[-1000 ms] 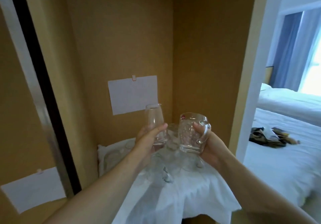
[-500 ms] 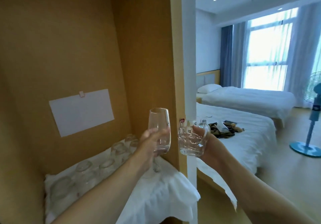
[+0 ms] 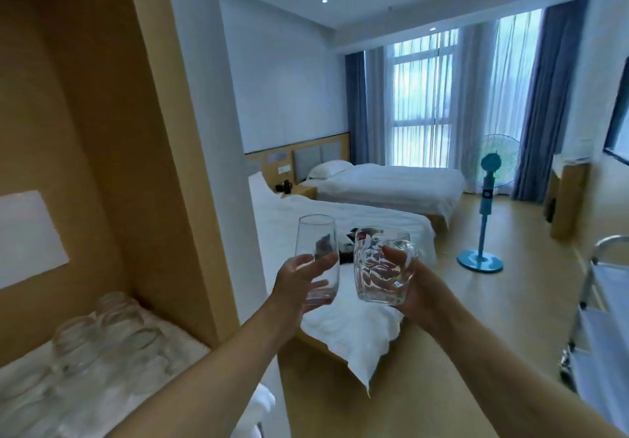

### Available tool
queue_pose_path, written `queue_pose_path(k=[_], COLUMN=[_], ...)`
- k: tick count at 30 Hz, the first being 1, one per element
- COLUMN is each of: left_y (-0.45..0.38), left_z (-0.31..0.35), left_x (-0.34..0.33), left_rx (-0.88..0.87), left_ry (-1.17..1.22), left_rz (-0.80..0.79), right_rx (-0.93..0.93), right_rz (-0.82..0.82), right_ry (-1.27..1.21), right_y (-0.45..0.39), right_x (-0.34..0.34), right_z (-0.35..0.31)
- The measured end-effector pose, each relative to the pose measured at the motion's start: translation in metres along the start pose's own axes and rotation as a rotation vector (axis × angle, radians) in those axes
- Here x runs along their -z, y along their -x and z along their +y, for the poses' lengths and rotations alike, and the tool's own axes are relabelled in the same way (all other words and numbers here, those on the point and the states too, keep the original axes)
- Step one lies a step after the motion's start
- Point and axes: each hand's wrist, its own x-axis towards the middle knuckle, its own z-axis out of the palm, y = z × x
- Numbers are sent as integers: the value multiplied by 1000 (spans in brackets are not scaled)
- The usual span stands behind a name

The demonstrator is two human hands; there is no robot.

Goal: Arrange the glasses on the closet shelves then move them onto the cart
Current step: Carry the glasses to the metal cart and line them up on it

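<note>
Left hand [image 3: 299, 284] and right hand [image 3: 413, 288] hold tumbler [image 3: 317, 260] and mug [image 3: 379, 267] upright.

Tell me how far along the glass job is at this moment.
Done: a batch of glasses stands on the cloth-covered closet shelf, so arranging looks finished or nearly so. In hand: the left hand grips a tall tumbler, the right hand a handled mug, both held up in the room. Left: both must reach the cart at the right edge, and the shelf glasses must follow.
</note>
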Motion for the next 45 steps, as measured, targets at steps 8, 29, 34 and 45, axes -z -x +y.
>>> queue_pose_path(k=[8,29,34,45], left_y=[-56,-238,-287,-347], left_z=[-30,-57,-54,-79], left_x=[-104,-282,-322,-382], left_rx=[54,157,196,320], left_ry=[1,39,54,47], left_rz=[-106,-636,-781,-951], right_rx=[42,282,361,391], right_rz=[111,584,635,800], right_ry=[-52,-60,-62,-30], right_y=[24,7,-12,-23], right_x=[97,252,277,329], right_z=[-50,-128,-149,-163])
